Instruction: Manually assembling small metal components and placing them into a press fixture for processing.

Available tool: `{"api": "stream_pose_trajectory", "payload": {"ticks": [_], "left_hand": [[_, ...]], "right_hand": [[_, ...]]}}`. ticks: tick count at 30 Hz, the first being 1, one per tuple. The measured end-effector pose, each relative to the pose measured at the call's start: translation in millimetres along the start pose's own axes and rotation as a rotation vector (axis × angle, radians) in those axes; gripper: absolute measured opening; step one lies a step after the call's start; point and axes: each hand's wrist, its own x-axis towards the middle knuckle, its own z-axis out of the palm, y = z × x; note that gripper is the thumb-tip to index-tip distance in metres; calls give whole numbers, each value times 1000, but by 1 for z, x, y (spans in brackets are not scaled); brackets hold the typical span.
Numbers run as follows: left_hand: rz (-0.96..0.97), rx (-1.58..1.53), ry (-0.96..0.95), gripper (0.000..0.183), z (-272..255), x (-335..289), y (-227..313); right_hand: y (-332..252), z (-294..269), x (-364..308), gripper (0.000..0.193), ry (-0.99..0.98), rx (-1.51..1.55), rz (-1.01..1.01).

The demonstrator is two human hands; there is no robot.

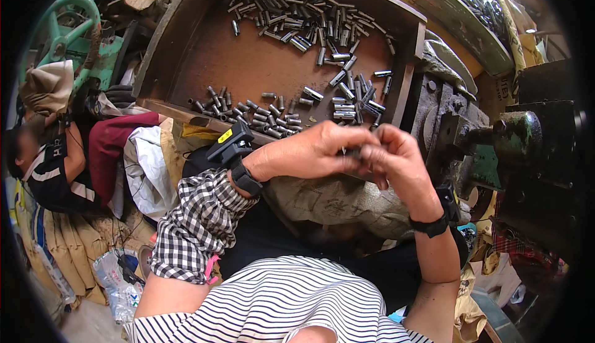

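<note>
My left hand and my right hand meet above the near right edge of a wooden tray. Their fingers are closed together at the tips. Something small and dark shows between them, too hidden to make out. Just beyond my hands lie loose shiny metal tubes in the tray. Shorter grey metal tubes are heaped at its near left side, and many longer ones are scattered along its far side. A black band circles each of my wrists.
A dark, greasy machine stands close on the right. Another wooden box with metal pieces is at the far right. A cloth sack hangs below my hands. At left are a green handwheel and another person.
</note>
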Motion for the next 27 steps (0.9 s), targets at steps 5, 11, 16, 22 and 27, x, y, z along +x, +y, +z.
{"api": "stream_pose_trajectory", "payload": {"ticks": [5, 11, 16, 22, 27], "left_hand": [[-625, -564, 531, 31, -24, -1, 7], [-530, 148, 486, 14, -16, -5, -7], [-396, 639, 341, 18, -6, -3, -9], [-426, 1089, 167, 11, 6, 11, -19], [-489, 1042, 181, 11, 9, 13, -22]], "right_hand": [[-3, -7, 39, 13, 455, -1466, -713], [2, 2, 61, 11, 358, -1949, -429], [-5, -4, 41, 15, 471, -1418, -678], [3, 2, -5, 20, 481, -893, -503], [21, -1, -11, 22, 517, -826, -610]]}}
